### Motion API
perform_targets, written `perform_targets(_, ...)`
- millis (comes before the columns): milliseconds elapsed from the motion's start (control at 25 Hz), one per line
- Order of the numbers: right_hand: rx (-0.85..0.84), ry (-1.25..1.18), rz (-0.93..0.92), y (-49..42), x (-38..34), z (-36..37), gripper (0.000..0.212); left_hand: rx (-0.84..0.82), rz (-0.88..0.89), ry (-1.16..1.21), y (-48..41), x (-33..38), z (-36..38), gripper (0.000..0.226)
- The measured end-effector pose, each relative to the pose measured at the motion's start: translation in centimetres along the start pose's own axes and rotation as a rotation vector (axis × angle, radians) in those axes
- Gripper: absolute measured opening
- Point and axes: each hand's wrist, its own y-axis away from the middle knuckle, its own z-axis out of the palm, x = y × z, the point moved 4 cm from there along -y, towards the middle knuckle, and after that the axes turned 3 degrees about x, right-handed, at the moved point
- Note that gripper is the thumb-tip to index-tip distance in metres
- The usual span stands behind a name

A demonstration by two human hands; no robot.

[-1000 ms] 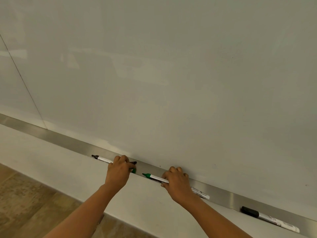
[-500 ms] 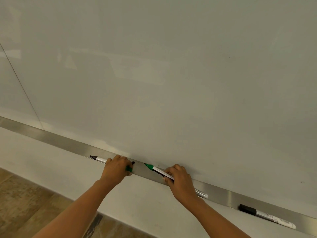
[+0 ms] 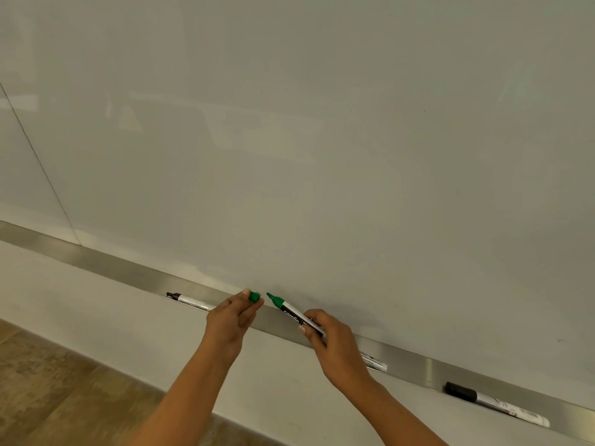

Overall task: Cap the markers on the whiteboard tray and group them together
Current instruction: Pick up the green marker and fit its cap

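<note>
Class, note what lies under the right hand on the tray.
A white marker's end shows on the long steel tray; the right hand covers the rest, hiding whether it is capped.

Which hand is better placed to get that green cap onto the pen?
The left hand: its fingers pinch the green cap just beside the tip of the green marker, which the right hand grips and aims toward it. A short push would probably close it.

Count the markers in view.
3: an uncapped black marker on the tray at left, the green marker in the right hand, a capped black marker far right. Others could be hidden.
</note>
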Motion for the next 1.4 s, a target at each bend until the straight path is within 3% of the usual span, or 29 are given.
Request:
perform_targets(560,0.011,0.045,-0.037,0.1,-2.1,-0.7,0.009,0.006,0.033,0.047,2.2,-0.1,2.2,0.006)
perform_targets(960,0.018,0.038,-0.089,-0.2,-4.4,-0.7,0.017,0.062,0.202,0.15,3.4,1.0,2.3,0.014)
perform_targets(1160,-0.012,-0.078,0.009,-0.3,-4.8,-0.8,0.02,0.018,0.248,0.162,3.7,1.4,2.8,0.001)
perform_targets(1400,-0.03,-0.18,0.157,-0.1,-5.3,-1.2,0.023,-0.014,0.262,0.131,3.9,1.4,3.0,0.004)
